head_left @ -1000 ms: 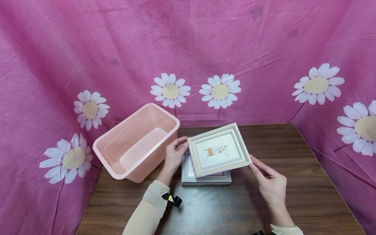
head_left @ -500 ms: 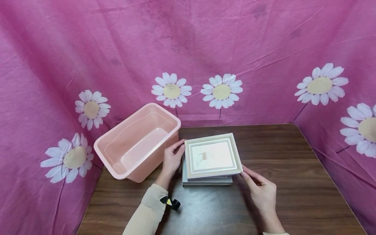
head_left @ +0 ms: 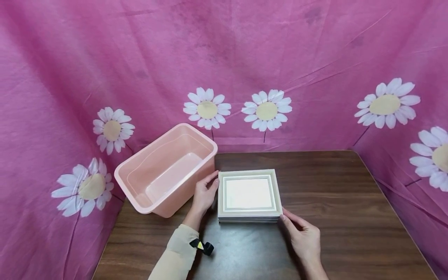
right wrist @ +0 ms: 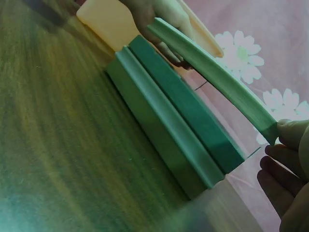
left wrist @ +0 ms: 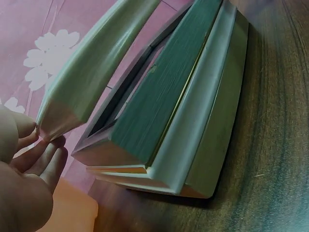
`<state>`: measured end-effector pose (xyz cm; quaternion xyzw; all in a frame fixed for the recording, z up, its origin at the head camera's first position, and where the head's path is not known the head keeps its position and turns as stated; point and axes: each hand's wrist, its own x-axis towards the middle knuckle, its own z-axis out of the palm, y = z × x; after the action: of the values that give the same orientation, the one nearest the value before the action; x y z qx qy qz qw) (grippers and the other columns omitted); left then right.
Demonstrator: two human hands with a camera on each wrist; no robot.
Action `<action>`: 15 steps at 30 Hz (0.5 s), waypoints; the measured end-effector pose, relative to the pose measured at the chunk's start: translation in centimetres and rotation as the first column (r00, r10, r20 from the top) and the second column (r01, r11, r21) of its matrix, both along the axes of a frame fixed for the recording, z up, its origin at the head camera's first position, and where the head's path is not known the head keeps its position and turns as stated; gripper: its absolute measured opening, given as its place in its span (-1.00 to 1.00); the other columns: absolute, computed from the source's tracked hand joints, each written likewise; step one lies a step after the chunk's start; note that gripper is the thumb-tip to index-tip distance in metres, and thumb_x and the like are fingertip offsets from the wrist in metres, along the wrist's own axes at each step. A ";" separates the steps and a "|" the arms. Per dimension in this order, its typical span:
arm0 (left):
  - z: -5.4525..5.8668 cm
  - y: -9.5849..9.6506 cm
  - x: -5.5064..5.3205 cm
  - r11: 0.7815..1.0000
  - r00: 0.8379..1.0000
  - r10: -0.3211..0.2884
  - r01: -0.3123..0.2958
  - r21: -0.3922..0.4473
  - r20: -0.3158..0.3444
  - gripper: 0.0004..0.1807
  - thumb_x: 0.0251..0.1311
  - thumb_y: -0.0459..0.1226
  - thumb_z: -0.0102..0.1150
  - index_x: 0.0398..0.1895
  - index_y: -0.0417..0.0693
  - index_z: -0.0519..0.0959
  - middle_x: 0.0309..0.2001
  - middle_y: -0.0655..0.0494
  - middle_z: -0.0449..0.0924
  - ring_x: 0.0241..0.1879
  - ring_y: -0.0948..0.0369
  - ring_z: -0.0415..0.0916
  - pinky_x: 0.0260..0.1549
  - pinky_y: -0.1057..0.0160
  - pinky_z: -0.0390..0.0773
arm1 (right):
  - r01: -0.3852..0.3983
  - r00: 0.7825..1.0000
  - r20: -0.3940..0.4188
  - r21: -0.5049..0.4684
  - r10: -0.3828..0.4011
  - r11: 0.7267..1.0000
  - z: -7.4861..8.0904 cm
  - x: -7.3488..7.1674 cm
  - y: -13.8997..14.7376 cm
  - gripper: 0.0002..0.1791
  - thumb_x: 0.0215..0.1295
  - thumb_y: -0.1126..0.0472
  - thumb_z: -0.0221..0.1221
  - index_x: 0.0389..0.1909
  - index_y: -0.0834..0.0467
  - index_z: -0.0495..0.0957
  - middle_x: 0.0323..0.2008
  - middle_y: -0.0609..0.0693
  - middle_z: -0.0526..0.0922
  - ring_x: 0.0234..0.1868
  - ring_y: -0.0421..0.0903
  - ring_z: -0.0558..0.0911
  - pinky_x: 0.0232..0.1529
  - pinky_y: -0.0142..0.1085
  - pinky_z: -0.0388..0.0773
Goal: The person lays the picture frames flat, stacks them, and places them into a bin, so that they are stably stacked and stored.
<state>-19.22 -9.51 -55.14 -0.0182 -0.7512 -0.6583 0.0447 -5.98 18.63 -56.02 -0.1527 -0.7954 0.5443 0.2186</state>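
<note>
A cream picture frame (head_left: 249, 193) lies flat over a stack of picture frames (head_left: 247, 220), nearly lined up with them in the head view. Glare whitens its picture. My left hand (head_left: 204, 197) pinches its left side, while the thumb and fingers of my right hand (head_left: 305, 238) grip the near right corner. Both wrist views show a gap between the held frame (left wrist: 94, 72) and the stack (right wrist: 169, 108). Several frames of differing shades make up that stack, their edges facing the left wrist camera. Most of the lower frames' faces are hidden from above.
A pink plastic bin (head_left: 164, 179) with nothing inside stands left of the stack, close to my left hand. The dark wooden table (head_left: 336, 194) extends to the right. Behind it hangs a pink cloth (head_left: 238, 58) printed with white daisies.
Both hands have lowered the cream picture frame onto line with the stack, moving it left and toward me. Its tilt has levelled out, and glare now covers the flower-and-chair picture.
</note>
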 end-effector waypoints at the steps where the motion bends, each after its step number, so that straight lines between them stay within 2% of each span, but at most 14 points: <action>1: -0.1 0.0 0.1 1.000 1.000 0.001 -0.001 -0.006 0.005 -0.62 0.52 -0.41 0.20 0.33 -0.23 0.67 0.30 -0.20 0.70 0.32 -0.05 0.63 0.25 0.31 0.64 | -0.001 1.000 0.007 0.003 0.001 1.000 -0.1 0.1 -0.1 -0.81 0.26 0.36 0.51 -0.11 0.20 0.87 -0.13 0.08 0.87 -0.12 -0.69 0.68 -0.07 -0.75 0.54; 7: -0.5 -0.1 0.3 0.999 1.000 0.009 -0.009 -0.049 -0.007 -0.62 0.53 -0.40 0.18 0.33 -0.23 0.67 0.32 -0.23 0.68 0.36 -0.08 0.61 0.36 0.05 0.62 | -0.020 0.999 0.044 0.019 0.019 1.000 -0.9 0.5 -0.4 -0.84 0.27 0.40 0.49 -0.14 0.25 0.87 -0.16 -0.01 0.89 -0.13 -0.71 0.66 -0.08 -0.75 0.53; 10: -0.5 -0.1 0.4 0.998 1.000 0.011 -0.011 -0.054 -0.009 -0.62 0.52 -0.41 0.18 0.33 -0.24 0.66 0.33 -0.26 0.66 0.39 -0.10 0.59 0.40 -0.08 0.57 | -0.023 0.998 0.050 0.029 0.022 0.999 -1.2 0.5 -0.5 -0.85 0.26 0.41 0.49 -0.16 0.25 0.87 -0.15 0.05 0.88 -0.13 -0.73 0.65 -0.08 -0.76 0.53; 15: -0.6 -0.2 0.3 0.999 1.000 0.013 -0.013 -0.051 -0.001 -0.62 0.53 -0.41 0.17 0.34 -0.24 0.66 0.34 -0.28 0.65 0.42 -0.11 0.56 0.45 -0.16 0.49 | -0.020 0.999 0.036 0.044 0.018 0.999 -1.3 0.5 -0.6 -0.85 0.26 0.43 0.48 -0.17 0.21 0.88 -0.13 0.16 0.86 -0.12 -0.72 0.65 -0.07 -0.77 0.52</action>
<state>-18.92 -9.71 -55.70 -0.0146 -0.7679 -0.6386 0.0489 -5.50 17.99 -57.33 -0.1501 -0.8124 0.5258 0.2026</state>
